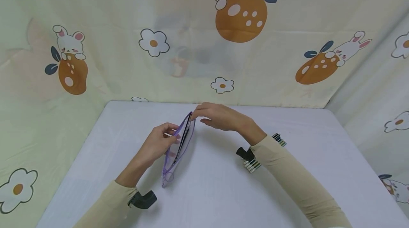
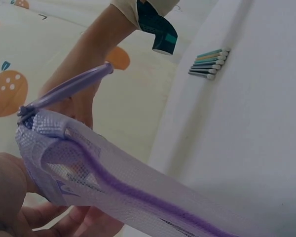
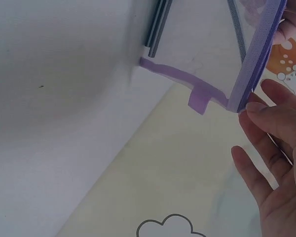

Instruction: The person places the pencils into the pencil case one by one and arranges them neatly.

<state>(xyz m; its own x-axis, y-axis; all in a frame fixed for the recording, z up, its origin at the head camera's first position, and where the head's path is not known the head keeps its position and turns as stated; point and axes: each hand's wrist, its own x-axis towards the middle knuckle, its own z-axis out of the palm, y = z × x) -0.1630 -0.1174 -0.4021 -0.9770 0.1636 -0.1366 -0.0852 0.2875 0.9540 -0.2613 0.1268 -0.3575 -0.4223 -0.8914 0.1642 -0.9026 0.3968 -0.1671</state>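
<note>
A purple-edged mesh zipper pouch stands tilted on edge above the table, its zipped side up. My left hand holds its near side, thumb and fingers on the mesh. At the far top corner my right hand pinches the zipper edge between thumb and index finger, other fingers spread. Through the mesh in the right wrist view show slim dark sticks like pens along the bottom edge. In the left wrist view a purple strap loop sticks up from the pouch's near end.
Several slim pens with pale ends lie side by side on the white table, partly under my right forearm in the head view. A patterned curtain hangs behind the table. Black wrist cameras sit on both sleeves.
</note>
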